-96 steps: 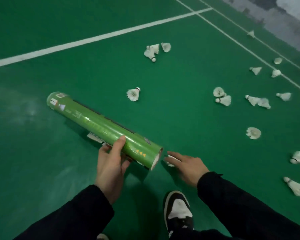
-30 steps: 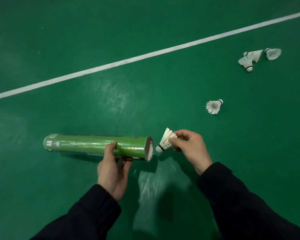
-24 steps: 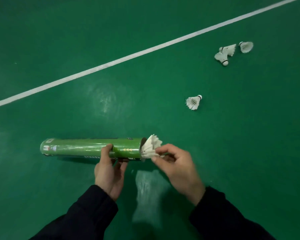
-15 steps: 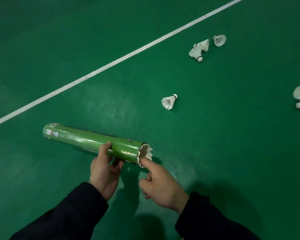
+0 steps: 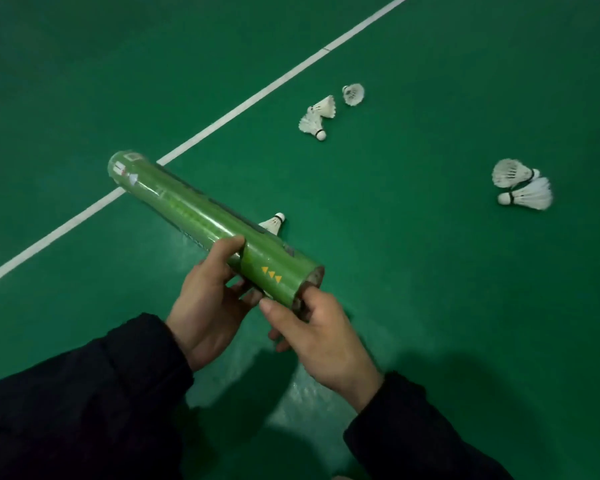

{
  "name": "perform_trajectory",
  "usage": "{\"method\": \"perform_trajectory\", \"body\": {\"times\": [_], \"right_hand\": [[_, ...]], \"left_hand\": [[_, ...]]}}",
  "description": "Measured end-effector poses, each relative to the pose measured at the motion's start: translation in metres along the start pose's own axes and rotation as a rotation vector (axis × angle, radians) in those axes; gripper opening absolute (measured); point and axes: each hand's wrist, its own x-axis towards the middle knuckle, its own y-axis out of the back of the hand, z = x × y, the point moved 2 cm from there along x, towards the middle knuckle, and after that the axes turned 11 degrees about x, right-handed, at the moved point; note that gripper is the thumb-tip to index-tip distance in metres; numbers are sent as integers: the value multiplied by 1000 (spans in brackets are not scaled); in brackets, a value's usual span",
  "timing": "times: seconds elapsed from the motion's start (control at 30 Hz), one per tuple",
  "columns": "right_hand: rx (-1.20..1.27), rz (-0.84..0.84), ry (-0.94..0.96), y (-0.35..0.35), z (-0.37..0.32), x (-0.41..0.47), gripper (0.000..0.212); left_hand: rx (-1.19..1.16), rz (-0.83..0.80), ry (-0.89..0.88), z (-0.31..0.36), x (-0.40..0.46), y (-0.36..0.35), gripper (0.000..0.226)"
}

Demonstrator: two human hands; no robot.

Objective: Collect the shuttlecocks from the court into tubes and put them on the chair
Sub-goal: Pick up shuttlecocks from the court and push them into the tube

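Green cardboard, glossy, makes up the tube [image 5: 201,221], which slants above the court floor [image 5: 430,306], its far capped end over the white line [image 5: 243,102]. Left hand [image 5: 208,303] wraps the tube near its open end, thumb on top. Right hand [image 5: 321,336] sits at the mouth, a fingertip pushed inside, other fingers loosely curled. Six shuttlecocks lie loose: one [image 5: 274,224] just behind the tube, three clustered [image 5: 321,110] farther off, two touching [image 5: 520,184] at right.

A glossy green cardboard tube [image 5: 201,218] bears three yellow triangles, white feather shuttlecocks [image 5: 523,183] have black bands, and the green floor [image 5: 430,289] carries a white line [image 5: 257,95].
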Motion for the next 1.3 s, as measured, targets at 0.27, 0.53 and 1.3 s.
{"method": "perform_trajectory", "body": {"times": [0.27,0.53,1.3], "right_hand": [[115,340,135,79,-15,-23,28],[100,352,-162,62,-15,-11,69],[-81,331,-406,-52,-38,134,32]], "left_hand": [[-233,-46,33,20,110,-3,83],[-119,24,19,38,206,71,37],[-272,152,-10,75,284,240,46]]}}
